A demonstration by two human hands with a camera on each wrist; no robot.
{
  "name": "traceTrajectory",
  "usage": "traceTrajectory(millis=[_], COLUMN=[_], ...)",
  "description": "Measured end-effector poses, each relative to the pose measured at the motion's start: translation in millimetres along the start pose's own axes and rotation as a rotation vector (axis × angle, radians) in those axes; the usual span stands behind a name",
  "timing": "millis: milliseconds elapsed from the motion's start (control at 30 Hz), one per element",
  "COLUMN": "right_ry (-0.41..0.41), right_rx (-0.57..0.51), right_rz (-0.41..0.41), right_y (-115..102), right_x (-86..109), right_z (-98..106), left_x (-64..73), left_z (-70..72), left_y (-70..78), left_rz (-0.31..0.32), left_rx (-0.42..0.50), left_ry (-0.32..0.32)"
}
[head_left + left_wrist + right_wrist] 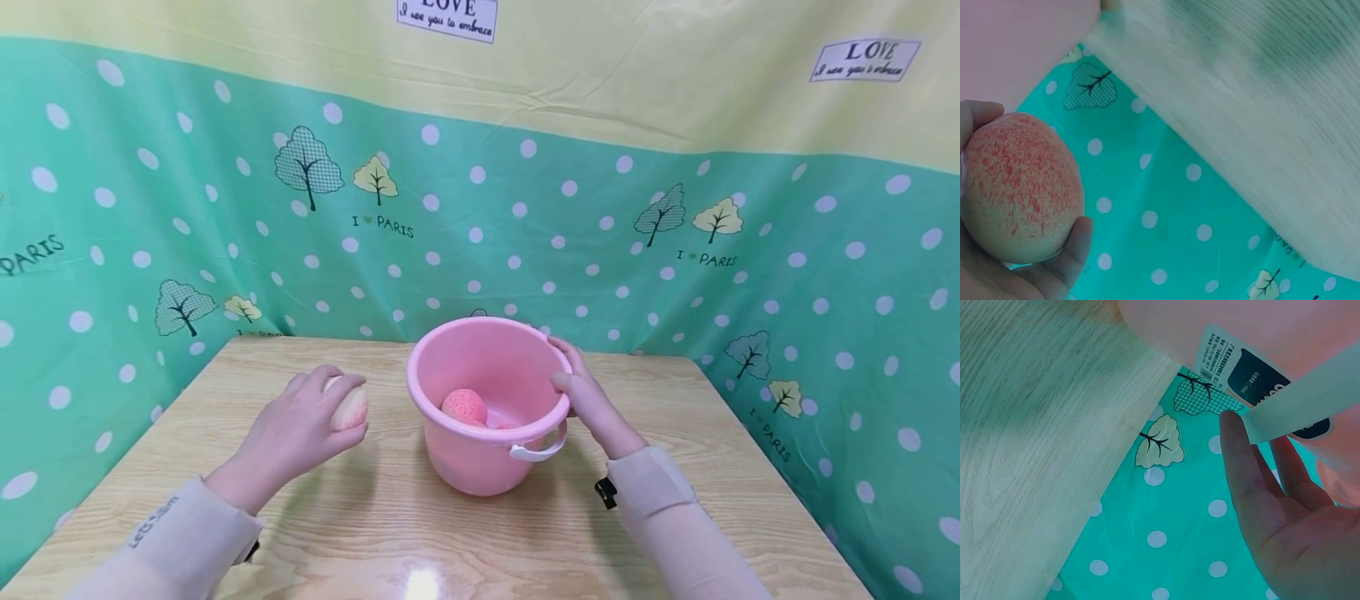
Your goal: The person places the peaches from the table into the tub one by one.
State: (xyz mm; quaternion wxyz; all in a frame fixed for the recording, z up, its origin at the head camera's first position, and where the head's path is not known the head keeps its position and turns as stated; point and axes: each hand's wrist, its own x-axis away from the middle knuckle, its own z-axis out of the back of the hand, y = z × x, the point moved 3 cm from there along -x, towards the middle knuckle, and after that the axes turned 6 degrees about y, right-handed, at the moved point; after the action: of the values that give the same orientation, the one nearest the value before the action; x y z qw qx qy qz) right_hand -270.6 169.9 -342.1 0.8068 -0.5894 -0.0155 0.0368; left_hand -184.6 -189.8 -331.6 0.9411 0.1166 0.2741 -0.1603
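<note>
My left hand (303, 425) grips a peach (350, 406) above the table, to the left of a pink bucket (480, 462). In the left wrist view this peach (1022, 187) is pale with red speckles, held between thumb and fingers. The bucket stands upright, its mouth tilted into my view. My right hand (592, 408) holds its right rim, thumb over the edge and fingers outside. A pinkish-red peach (465, 406) lies inside the bucket; more pink shows beside it, mostly hidden by the front rim. The white handle (538, 450) hangs down at the front right.
The wooden table (360, 525) has its far edge against a green dotted curtain (480, 225), which also rises on both sides. A printed label (1250, 375) is on the bucket's outer wall, partly behind the handle in the right wrist view.
</note>
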Motion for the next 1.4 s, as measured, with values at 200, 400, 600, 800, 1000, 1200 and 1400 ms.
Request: traceTrajectory(millis=[200,400,600,800,1000,1200,1400], right_ry=[0.000,0.002,0.007,0.004,0.007,0.008,0.007], right_rx=[0.004,0.003,0.003,0.003,-0.003,-0.002,-0.002], right_rz=[0.004,0.001,-0.004,-0.005,-0.004,-0.004,-0.001], right_y=[0,0,1,0,-1,0,0], right_x=[0.1,-0.1,-0.4,0.6,-0.1,-0.3,0.4], right_z=[0,0,0,0,-1,-1,0], left_x=[-3.3,-5.5,-7.0,-9.1,-12.4,-17.1,-21.9], left_z=[4.1,9.1,11.3,11.8,14.2,17.7,19.7], left_y=[0.8,2.2,3.1,3.1,4.4,8.0,10.5], left_rz=[0.011,0.002,-0.012,-0.033,-0.035,-0.042,-0.072], left_rx=[-0.004,-0.011,-0.018,-0.015,-0.021,-0.025,-0.033], left_ry=[-0.011,-0.001,0.008,0.040,0.044,0.050,0.081])
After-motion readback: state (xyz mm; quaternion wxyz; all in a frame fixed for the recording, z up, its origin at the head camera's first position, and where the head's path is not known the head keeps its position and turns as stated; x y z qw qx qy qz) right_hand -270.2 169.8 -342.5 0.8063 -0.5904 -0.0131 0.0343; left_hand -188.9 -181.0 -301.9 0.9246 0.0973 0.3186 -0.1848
